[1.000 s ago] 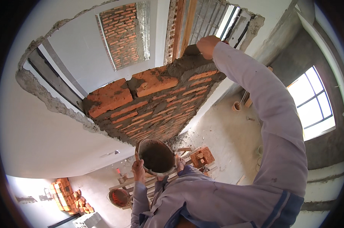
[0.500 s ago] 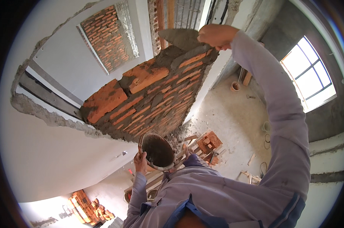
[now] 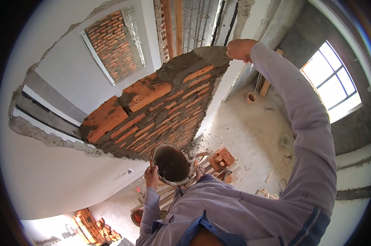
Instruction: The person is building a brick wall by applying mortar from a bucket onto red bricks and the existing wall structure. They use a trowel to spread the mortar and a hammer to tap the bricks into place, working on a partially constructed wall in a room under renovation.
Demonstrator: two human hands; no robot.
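Lowered since the earlier frame, the trowel [image 3: 212, 51] is now lying against the mortar [image 3: 181, 65] at the right end of the brick wall [image 3: 165, 112]. With fingers curled, the right hand [image 3: 240, 50] is gripping its hidden handle; the left hand [image 3: 151, 177] is clasping the bucket [image 3: 175, 183] at its rim.

Head-worn fisheye — steeply downward

Orange bricks [image 3: 147, 97] were striped and smeared with grey mortar [image 3: 179, 67]. The pale lilac-grey shirt [image 3: 234, 201] was trimmed in blue at collar [image 3: 195, 230] and shoulder [image 3: 317, 229]. The bright white window [image 3: 333, 93] was gridded with dark bars [image 3: 335, 74].
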